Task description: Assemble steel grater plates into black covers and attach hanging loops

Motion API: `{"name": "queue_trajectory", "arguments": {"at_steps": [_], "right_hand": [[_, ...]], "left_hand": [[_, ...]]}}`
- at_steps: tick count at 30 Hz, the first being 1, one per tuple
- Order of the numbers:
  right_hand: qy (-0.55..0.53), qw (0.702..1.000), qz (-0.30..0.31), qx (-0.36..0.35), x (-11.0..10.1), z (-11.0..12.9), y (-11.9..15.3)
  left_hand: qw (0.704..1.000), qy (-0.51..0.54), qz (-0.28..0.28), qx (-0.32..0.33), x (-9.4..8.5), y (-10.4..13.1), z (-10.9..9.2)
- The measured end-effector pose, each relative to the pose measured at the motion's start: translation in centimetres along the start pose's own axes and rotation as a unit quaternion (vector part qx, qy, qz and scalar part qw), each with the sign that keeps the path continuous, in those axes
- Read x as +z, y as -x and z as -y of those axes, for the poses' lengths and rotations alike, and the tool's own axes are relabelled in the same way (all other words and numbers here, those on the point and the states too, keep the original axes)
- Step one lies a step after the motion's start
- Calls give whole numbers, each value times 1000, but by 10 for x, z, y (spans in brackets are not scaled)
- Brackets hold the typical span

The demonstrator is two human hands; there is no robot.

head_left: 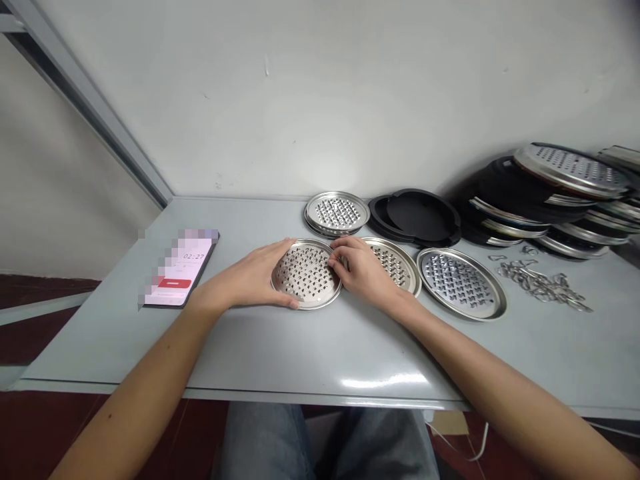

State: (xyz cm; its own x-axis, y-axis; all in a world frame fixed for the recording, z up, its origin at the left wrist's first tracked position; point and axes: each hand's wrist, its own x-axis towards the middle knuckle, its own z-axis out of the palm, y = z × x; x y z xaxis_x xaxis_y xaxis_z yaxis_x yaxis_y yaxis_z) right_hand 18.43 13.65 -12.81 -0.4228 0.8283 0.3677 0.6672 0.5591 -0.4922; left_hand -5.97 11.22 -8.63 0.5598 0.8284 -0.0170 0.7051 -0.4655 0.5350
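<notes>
A round metal grater plate point(307, 275) lies on the table in front of me. My left hand point(255, 275) grips its left side, thumb along the near rim and fingers at the far rim. At its right rim, the fingertips of my right hand point(361, 267) are pinched together; what they hold, if anything, is hidden. Partly under my right hand is a second grater plate point(395, 265) with coarser teeth. Farther right rests a third grater plate point(457, 283), tilted slightly.
Behind lie stacked grater plates point(337, 212) and black round trays point(423, 215). Tall stacks of black trays and graters point(540, 190) stand at right, near a pile of metal clips point(543, 283). A phone point(183, 267) lies left. The table's front edge point(320, 398) is near my legs.
</notes>
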Motion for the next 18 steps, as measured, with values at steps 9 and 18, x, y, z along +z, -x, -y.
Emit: {"name": "queue_trajectory", "arguments": {"at_steps": [9, 18], "right_hand": [[-18, 1000, -10, 15, -7, -2, 4], [-28, 999, -7, -13, -23, 2, 7]], "left_hand": [[999, -23, 14, -21, 6, 3, 13], [998, -48, 31, -34, 5, 2, 10]]}}
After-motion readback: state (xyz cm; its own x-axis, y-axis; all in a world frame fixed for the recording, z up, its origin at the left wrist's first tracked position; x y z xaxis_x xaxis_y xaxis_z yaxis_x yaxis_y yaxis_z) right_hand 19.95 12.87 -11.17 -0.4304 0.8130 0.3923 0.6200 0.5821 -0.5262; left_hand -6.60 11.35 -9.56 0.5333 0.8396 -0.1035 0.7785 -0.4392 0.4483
